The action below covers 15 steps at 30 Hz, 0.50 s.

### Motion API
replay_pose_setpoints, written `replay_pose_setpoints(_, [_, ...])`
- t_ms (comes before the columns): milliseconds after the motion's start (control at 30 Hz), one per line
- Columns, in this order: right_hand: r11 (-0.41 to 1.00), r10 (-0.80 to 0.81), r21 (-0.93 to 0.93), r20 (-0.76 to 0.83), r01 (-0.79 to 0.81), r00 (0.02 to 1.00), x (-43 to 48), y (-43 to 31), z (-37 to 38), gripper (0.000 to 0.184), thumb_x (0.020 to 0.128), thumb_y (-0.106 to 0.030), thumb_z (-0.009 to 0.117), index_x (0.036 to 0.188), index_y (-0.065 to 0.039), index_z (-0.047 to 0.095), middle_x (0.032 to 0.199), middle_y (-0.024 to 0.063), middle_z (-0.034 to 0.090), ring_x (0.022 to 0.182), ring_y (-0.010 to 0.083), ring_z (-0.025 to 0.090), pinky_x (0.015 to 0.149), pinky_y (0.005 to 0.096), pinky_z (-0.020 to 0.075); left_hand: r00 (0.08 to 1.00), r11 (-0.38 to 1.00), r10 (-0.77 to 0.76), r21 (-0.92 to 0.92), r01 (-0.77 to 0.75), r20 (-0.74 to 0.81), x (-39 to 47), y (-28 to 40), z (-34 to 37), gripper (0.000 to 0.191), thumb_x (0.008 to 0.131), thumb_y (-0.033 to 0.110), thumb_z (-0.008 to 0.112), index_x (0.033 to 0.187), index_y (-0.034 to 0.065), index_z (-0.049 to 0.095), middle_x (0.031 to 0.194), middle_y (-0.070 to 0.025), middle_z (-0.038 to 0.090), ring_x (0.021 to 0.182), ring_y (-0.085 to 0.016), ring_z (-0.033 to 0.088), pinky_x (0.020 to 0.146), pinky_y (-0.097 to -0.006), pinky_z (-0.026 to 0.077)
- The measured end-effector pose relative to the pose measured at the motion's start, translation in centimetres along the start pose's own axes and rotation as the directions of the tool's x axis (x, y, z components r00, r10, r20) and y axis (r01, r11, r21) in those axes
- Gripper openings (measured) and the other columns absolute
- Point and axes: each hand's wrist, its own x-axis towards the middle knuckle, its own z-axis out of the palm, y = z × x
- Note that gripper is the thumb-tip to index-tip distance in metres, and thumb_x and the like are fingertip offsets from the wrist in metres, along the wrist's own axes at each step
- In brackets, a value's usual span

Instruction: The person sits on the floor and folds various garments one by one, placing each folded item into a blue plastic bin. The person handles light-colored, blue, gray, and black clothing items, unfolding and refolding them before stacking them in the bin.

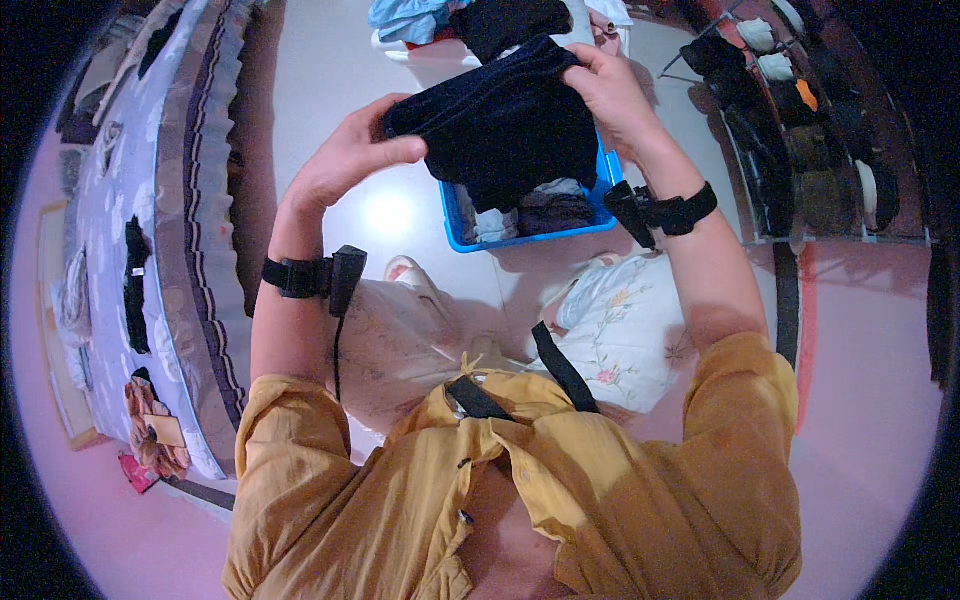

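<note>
A black cloth garment (510, 127) is stretched between my two hands, hanging above a blue plastic basket (525, 242). My left hand (367, 142) grips its left edge, with the thumb in front. At the upper right corner, my right hand (607, 90) pinches the fabric. Which garment it is, I cannot tell. Below its hem, a pale grey cloth (495, 226) and a dark cloth (555, 214) lie inside the basket. The garment hides the basket's far part.
Beyond the basket stands a white container (442, 64) heaped with clothes, including a light blue cloth (409, 21). A bed (180, 225) with a frilled cover runs along the left. Shoes fill a rack (795, 150) on the right.
</note>
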Motion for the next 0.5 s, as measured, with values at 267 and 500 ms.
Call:
replay_pose_setpoints(267, [0.966,0.066,0.239,0.149,-0.101,0.987,1.0,-1.0,-0.5,0.029,0.091,-0.007,0.055,0.119,-0.003,0.062,0.107,0.0018,0.065,0.098,0.0086,0.058,0.087,0.0244,0.0449,0.970,0.987,0.000,0.156,0.039,-0.243,2.2,-0.8,0.1,0.043,0.079,0.021,0.077,0.111,-0.0038,0.062,0.087,-0.0070,0.068,0.080,-0.015,0.065,0.077,-0.0279,0.052])
replay_pose_setpoints(500, [0.971,0.036,0.210,0.328,-0.111,0.944,-1.4,-2.0,0.4,0.053,0.084,-0.029,0.072,0.130,-0.008,0.055,0.119,0.0011,0.062,0.104,0.0102,0.057,0.093,0.0263,0.0444,0.967,0.865,-0.184,-0.497,0.074,-0.175,4.1,-1.9,-1.0,0.046,0.086,0.036,0.070,0.114,0.0007,0.061,0.103,-0.0087,0.067,0.092,-0.018,0.065,0.084,-0.0318,0.052])
